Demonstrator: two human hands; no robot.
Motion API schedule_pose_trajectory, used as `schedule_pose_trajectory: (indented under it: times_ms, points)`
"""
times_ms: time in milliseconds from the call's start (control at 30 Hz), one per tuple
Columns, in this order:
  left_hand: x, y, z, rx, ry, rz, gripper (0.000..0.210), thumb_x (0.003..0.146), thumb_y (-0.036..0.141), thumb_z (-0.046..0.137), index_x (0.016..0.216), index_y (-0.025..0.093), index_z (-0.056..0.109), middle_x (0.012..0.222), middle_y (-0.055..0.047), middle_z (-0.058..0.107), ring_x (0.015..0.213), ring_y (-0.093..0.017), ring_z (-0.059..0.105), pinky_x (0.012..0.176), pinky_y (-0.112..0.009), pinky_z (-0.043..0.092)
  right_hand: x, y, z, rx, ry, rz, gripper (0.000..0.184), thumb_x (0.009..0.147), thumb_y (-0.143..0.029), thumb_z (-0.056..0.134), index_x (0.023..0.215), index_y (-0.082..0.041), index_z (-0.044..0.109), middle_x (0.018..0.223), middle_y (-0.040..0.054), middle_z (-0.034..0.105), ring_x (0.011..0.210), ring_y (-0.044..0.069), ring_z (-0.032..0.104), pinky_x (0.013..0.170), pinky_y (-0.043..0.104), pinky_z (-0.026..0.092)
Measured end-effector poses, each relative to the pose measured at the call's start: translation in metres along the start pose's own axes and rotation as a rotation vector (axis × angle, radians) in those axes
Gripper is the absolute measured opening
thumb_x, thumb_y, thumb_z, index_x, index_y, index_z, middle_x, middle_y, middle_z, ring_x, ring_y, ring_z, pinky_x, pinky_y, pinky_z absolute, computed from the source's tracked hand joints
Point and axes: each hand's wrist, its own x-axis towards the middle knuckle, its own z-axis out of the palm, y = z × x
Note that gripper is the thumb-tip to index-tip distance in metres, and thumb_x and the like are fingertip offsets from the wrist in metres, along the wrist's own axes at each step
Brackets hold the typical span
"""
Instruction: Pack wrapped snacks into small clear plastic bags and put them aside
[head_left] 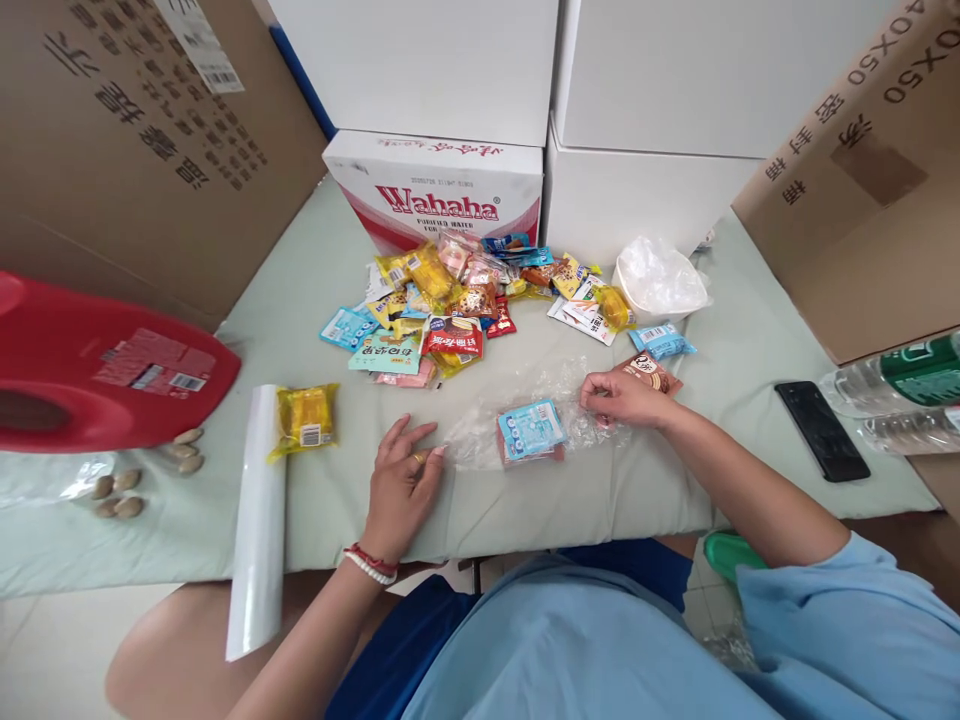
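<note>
A sheet of clear plastic film [480,445] lies spread on the cloth in front of me. On it rests a blue snack packet [531,428], stacked on a pinkish-red packet [551,456] that shows at its edges. My right hand [626,398] has its fingers pinched together on the film's right side. Just behind that hand is a brown snack packet [651,371], partly covered by it. My left hand [403,482] lies at the film's left edge, fingers apart, with the thumb tip by the film. A yellow wrapped snack [306,418] sits farther left, against a white roll [259,520].
Beyond the film is a pile of mixed snack packets [450,300]. A white bowl [649,305] holds crumpled plastic. White boxes [660,190] and a Wahaha carton [450,170] stand behind. A red jug [112,370] lies left; a phone [823,430] and bottles [915,375] lie right.
</note>
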Motion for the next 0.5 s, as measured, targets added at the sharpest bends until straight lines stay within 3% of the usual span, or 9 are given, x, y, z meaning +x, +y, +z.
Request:
schedule_pose_trajectory:
  times_ms: [100, 200, 300, 400, 500]
  points:
    - [-0.001, -0.002, 0.004, -0.028, 0.025, -0.078, 0.041, 0.1, 0.04, 0.05, 0.064, 0.025, 0.064, 0.124, -0.008, 0.075, 0.14, -0.031, 0.054, 0.118, -0.058, 0.045, 0.002, 0.003, 0.0, -0.23, 0.055, -0.009, 0.015, 0.086, -0.034, 0.062, 0.082, -0.021, 0.059, 0.068, -0.0031, 0.063, 0.059, 0.014, 0.059, 0.054, 0.024, 0.044]
    - [-0.001, 0.002, 0.008, -0.007, 0.047, -0.089, 0.042, 0.099, 0.037, 0.05, 0.06, 0.025, 0.058, 0.124, -0.009, 0.075, 0.137, -0.032, 0.055, 0.118, -0.057, 0.044, 0.001, -0.007, 0.006, -0.678, 0.245, -0.069, 0.009, 0.089, -0.023, 0.061, 0.081, -0.02, 0.062, 0.083, 0.0051, 0.069, 0.075, 0.019, 0.061, 0.066, 0.029, 0.044]
    - [-0.001, 0.01, 0.011, 0.031, 0.079, -0.098, 0.04, 0.098, 0.034, 0.05, 0.059, 0.025, 0.056, 0.123, -0.009, 0.076, 0.136, -0.032, 0.056, 0.117, -0.057, 0.044, -0.007, -0.031, 0.023, -0.927, 0.389, -0.256, 0.014, 0.097, -0.022, 0.056, 0.09, -0.019, 0.067, 0.096, 0.0115, 0.069, 0.093, 0.026, 0.061, 0.078, 0.035, 0.046]
    - [-0.001, 0.015, 0.013, 0.063, 0.097, -0.116, 0.04, 0.097, 0.031, 0.05, 0.058, 0.025, 0.054, 0.123, -0.009, 0.076, 0.135, -0.033, 0.056, 0.116, -0.059, 0.045, -0.02, -0.053, 0.049, -0.929, 0.266, -0.47, 0.022, 0.104, -0.028, 0.048, 0.097, -0.021, 0.067, 0.094, 0.0097, 0.068, 0.091, 0.024, 0.062, 0.079, 0.034, 0.048]
    - [-0.001, 0.017, 0.014, 0.094, 0.11, -0.127, 0.039, 0.096, 0.029, 0.051, 0.057, 0.025, 0.054, 0.122, -0.007, 0.077, 0.134, -0.032, 0.057, 0.115, -0.059, 0.046, -0.034, -0.059, 0.078, -0.907, 0.112, -0.56, 0.022, 0.106, -0.029, 0.046, 0.107, -0.023, 0.067, 0.104, 0.009, 0.069, 0.09, 0.021, 0.065, 0.074, 0.031, 0.049]
